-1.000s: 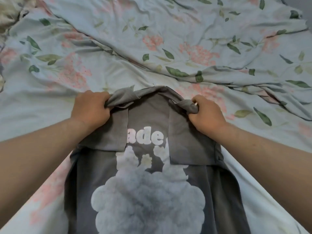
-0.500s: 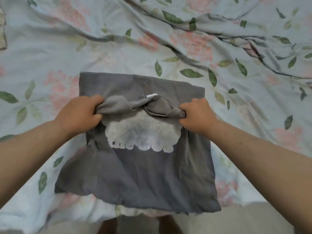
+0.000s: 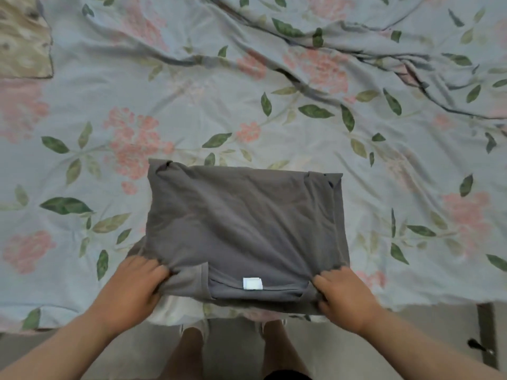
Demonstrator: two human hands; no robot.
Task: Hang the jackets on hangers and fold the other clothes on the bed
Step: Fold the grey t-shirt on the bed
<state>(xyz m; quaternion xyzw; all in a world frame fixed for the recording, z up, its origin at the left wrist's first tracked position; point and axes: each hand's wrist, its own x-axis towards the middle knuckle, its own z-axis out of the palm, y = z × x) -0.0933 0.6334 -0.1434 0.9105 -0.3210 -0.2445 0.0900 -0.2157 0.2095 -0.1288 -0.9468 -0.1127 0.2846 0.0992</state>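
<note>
While I watch the head view, the grey T-shirt (image 3: 244, 220) sits folded into a neat rectangle right at the near edge of the bed (image 3: 411, 242). The left hand (image 3: 137, 283) grips the near-left corner, fingers curled into bunched cloth. The right hand (image 3: 345, 294) grips the near-right corner the same way. Between them I see a white label (image 3: 252, 283) facing up on the near fold.

Around it there's the floral sheet (image 3: 82, 171), pale blue with pink blossoms and green leaves. A rumpled cover (image 3: 384, 56) ridges across the far right, well apart from the shirt. A beige cloth (image 3: 22, 37) lies in the far left corner.

Below the bed edge I see the person's bare legs (image 3: 192, 349) on the floor (image 3: 397, 325). There's a dark upright piece (image 3: 485, 325) at the right; I cannot tell what it is.
</note>
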